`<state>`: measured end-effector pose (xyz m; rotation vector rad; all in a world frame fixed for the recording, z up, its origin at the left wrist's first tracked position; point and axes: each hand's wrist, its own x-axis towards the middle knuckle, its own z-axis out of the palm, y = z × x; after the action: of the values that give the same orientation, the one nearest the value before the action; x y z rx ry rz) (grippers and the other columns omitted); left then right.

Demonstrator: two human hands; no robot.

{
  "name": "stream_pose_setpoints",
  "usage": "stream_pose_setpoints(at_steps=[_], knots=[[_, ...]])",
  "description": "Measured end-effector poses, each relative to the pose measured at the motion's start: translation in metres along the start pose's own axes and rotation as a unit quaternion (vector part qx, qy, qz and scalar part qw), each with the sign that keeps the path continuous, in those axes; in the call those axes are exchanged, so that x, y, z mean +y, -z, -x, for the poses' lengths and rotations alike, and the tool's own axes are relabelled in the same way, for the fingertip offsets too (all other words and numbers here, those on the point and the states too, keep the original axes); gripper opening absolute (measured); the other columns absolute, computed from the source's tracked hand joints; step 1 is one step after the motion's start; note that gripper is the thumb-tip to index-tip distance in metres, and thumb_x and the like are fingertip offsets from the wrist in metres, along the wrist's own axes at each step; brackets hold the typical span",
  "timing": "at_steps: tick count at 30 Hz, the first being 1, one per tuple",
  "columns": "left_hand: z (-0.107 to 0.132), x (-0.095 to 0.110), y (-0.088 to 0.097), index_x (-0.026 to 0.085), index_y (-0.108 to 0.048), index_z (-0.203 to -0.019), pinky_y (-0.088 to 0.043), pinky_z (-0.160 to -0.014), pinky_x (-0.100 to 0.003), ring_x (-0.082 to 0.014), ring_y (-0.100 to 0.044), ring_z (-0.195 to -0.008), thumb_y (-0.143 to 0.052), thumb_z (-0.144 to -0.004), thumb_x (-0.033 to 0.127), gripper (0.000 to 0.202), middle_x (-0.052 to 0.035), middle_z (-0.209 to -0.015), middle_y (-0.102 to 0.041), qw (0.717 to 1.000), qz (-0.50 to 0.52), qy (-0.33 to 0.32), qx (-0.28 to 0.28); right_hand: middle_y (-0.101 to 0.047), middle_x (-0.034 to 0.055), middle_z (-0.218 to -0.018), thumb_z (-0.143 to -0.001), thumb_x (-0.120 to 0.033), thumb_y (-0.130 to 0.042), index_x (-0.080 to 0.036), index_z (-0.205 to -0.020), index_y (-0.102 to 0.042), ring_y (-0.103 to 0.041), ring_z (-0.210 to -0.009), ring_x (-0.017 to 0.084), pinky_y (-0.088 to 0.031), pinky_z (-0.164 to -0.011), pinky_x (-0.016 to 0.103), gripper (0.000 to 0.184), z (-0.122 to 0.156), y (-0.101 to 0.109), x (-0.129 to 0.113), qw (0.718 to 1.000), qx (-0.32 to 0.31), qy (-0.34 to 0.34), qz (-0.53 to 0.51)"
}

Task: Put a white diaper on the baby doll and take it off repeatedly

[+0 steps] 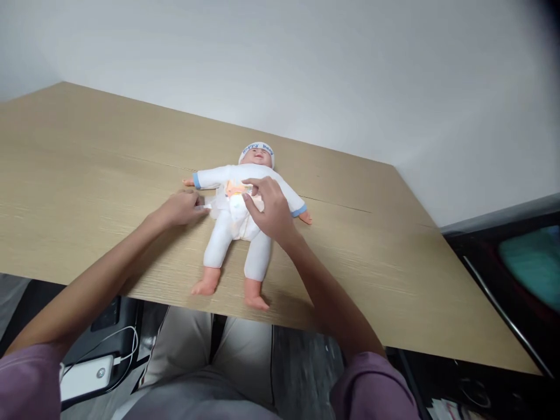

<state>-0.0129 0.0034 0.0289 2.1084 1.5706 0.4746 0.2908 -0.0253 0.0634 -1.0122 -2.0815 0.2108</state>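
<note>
On the table lies a baby doll on its back, in a white outfit with blue cuffs and a lettered white cap. A white diaper with a coloured print on its front is between its legs and over its belly. My left hand pinches the diaper's side tab, pulled out to the left of the doll's hip. Above the belly, my right hand has its thumb and forefinger apart, with nothing visible between them. Its other fingers are partly hidden, and I cannot tell whether it touches the diaper.
The wooden table reaches to a pale wall at the back. A white power bank with a cable lies below the front edge at left. A dark object with a teal panel stands beyond the right edge.
</note>
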Motion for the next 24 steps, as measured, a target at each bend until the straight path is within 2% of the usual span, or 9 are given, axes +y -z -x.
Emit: stream_pose_setpoints(at_steps=[2,4,7,10,14,17,20,24], knots=[[-0.004,-0.002,0.002,0.026,-0.059,-0.066,-0.042,-0.075,-0.04,-0.0272,-0.056,-0.073,-0.073,-0.088,0.061,0.044,-0.0071,-0.072,-0.061,0.999,0.012,0.009,-0.03,-0.07,0.0093,-0.11,-0.116,-0.038,-0.057,-0.024,-0.142,-0.071,-0.067,-0.108,0.031,-0.056,-0.111,0.051,0.033,-0.014,-0.007,-0.002,0.999,-0.032,-0.002,0.005],[-0.008,-0.004,0.01,0.025,-0.058,-0.066,-0.04,-0.071,-0.038,-0.0242,-0.052,-0.07,-0.071,-0.089,0.064,0.046,-0.0055,-0.072,-0.059,0.996,0.07,0.024,-0.058,-0.073,0.0104,-0.113,-0.114,-0.037,-0.06,-0.022,-0.142,-0.071,-0.067,-0.111,0.032,-0.055,-0.111,0.051,0.034,-0.022,-0.013,-0.001,0.998,-0.061,-0.015,0.02],[-0.014,0.001,0.024,0.025,-0.058,-0.07,-0.039,-0.069,-0.035,-0.0209,-0.05,-0.071,-0.073,-0.089,0.067,0.049,-0.0027,-0.074,-0.057,0.98,0.192,0.024,-0.051,-0.075,0.0127,-0.121,-0.113,-0.039,-0.062,-0.02,-0.148,-0.07,-0.067,-0.116,0.034,-0.054,-0.113,0.052,0.04,-0.025,-0.016,0.001,0.995,-0.085,-0.034,0.029],[-0.025,0.021,0.029,0.024,-0.06,-0.07,-0.04,-0.071,-0.035,-0.0194,-0.051,-0.072,-0.077,-0.09,0.065,0.049,-0.0021,-0.075,-0.058,0.964,0.262,0.014,-0.034,-0.076,0.0118,-0.119,-0.112,-0.041,-0.063,-0.022,-0.155,-0.065,-0.068,-0.117,0.035,-0.054,-0.114,0.054,0.047,-0.024,-0.014,0.004,0.995,-0.088,-0.041,0.01],[-0.045,0.056,0.01,0.024,-0.068,-0.07,-0.043,-0.07,-0.037,-0.0204,-0.054,-0.071,-0.079,-0.092,0.065,0.048,-0.004,-0.072,-0.062,0.952,0.304,0.013,-0.032,-0.075,0.0074,-0.108,-0.109,-0.049,-0.072,-0.026,-0.164,-0.058,-0.068,-0.113,0.034,-0.055,-0.109,0.052,0.061,-0.024,-0.013,0.008,0.993,-0.098,-0.055,-0.019],[-0.056,0.068,-0.01,0.022,-0.075,-0.08,-0.044,-0.069,-0.037,-0.0208,-0.057,-0.073,-0.077,-0.094,0.067,0.047,-0.0063,-0.078,-0.069,0.931,0.363,-0.009,-0.043,-0.075,0.0058,-0.105,-0.107,-0.048,-0.076,-0.025,-0.165,-0.057,-0.068,-0.108,0.032,-0.055,-0.103,0.048,0.065,-0.027,-0.017,0.01,0.992,-0.095,-0.079,-0.024],[-0.059,0.063,-0.026,0.02,-0.075,-0.094,-0.048,-0.073,-0.035,-0.0185,-0.059,-0.076,-0.075,-0.096,0.068,0.048,-0.0067,-0.09,-0.072,0.903,0.428,-0.039,-0.008,-0.074,0.0052,-0.103,-0.111,-0.041,-0.068,-0.022,-0.158,-0.064,-0.067,-0.101,0.028,-0.053,-0.096,0.042,0.05,-0.031,-0.02,0.01,0.991,-0.073,-0.114,-0.019],[-0.055,0.046,-0.044,0.024,-0.067,-0.121,-0.049,-0.073,-0.031,-0.0158,-0.061,-0.08,-0.085,-0.093,0.064,0.052,-0.0036,-0.106,-0.069,0.895,0.428,-0.062,0.107,-0.073,0.0018,-0.1,-0.11,-0.026,-0.06,-0.025,-0.153,-0.068,-0.065,-0.095,0.024,-0.05,-0.09,0.038,0.044,-0.033,-0.02,0.006,0.987,-0.07,-0.139,-0.028]])
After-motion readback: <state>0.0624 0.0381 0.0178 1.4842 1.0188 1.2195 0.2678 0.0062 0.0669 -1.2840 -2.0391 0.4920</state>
